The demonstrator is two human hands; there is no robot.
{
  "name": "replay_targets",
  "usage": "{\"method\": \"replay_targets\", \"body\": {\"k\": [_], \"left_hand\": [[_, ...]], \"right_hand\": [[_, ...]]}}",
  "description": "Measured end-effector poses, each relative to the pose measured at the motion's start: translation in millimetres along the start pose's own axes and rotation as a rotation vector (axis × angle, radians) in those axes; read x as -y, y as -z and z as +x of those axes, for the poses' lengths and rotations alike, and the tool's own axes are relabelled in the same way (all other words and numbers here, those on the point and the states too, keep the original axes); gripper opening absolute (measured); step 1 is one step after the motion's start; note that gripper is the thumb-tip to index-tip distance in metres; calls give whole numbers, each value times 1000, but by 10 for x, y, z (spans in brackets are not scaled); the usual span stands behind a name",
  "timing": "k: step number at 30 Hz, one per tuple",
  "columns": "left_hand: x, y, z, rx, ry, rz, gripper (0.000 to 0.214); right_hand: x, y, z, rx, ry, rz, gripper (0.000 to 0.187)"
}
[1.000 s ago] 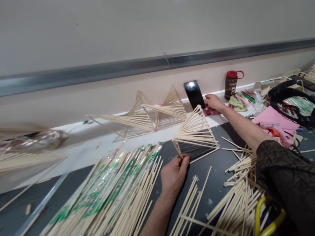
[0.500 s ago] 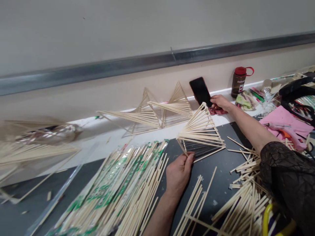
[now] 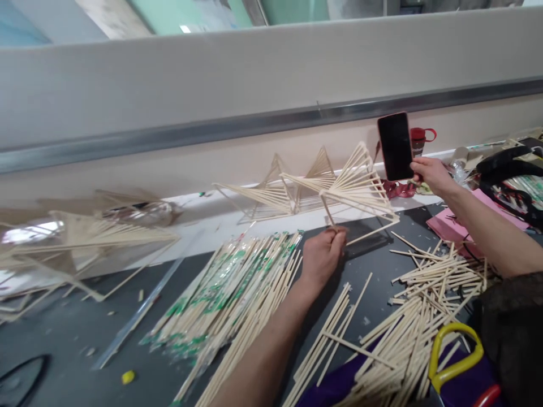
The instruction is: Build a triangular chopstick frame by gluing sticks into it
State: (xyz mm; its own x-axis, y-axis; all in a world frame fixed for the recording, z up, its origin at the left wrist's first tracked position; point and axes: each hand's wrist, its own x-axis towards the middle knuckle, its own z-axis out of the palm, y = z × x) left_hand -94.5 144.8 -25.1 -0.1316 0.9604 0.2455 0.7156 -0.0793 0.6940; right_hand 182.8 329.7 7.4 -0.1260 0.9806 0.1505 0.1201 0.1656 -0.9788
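Note:
Between the thumb and fingers of my left hand (image 3: 324,254) is the lower corner of a fan-shaped stick model (image 3: 362,189), built from thin wooden sticks. My right hand (image 3: 433,174) grips a smartphone (image 3: 395,147) by its lower right edge, its dark screen facing me. The phone is upright, in front of the bottle with the red lid (image 3: 418,134). Behind the held model, another twisted stick model (image 3: 258,198) stands along the white ledge. Loose sticks (image 3: 428,299) lie heaped below my right arm.
Packaged sticks (image 3: 229,271) in clear and green wrappers lie left of my left forearm. A clear ruler (image 3: 138,316) and more stick frames (image 3: 97,254) are at the left. Yellow-handled scissors (image 3: 458,367) sit at the front right, with pink paper (image 3: 449,226) farther back.
The phone has been lifted from near the ledge, up and to the right, in my right hand. My left hand has raised and tilted the stick model. The view has shifted.

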Motion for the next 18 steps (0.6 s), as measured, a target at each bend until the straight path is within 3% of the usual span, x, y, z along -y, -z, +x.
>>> {"method": "replay_targets", "body": {"k": [5,9,18], "left_hand": [[-275,-62,325,-61,-12,-43,36],[-407,-260,633,-61,-29,-41,35],[-316,-796,1241,-55,-6,37,35]], "right_hand": [[-2,329,-356,-105,15,72,22],[-78,494,-548,-130,17,63,25],[-165,682,-740,-99,-2,-5,25]]}}
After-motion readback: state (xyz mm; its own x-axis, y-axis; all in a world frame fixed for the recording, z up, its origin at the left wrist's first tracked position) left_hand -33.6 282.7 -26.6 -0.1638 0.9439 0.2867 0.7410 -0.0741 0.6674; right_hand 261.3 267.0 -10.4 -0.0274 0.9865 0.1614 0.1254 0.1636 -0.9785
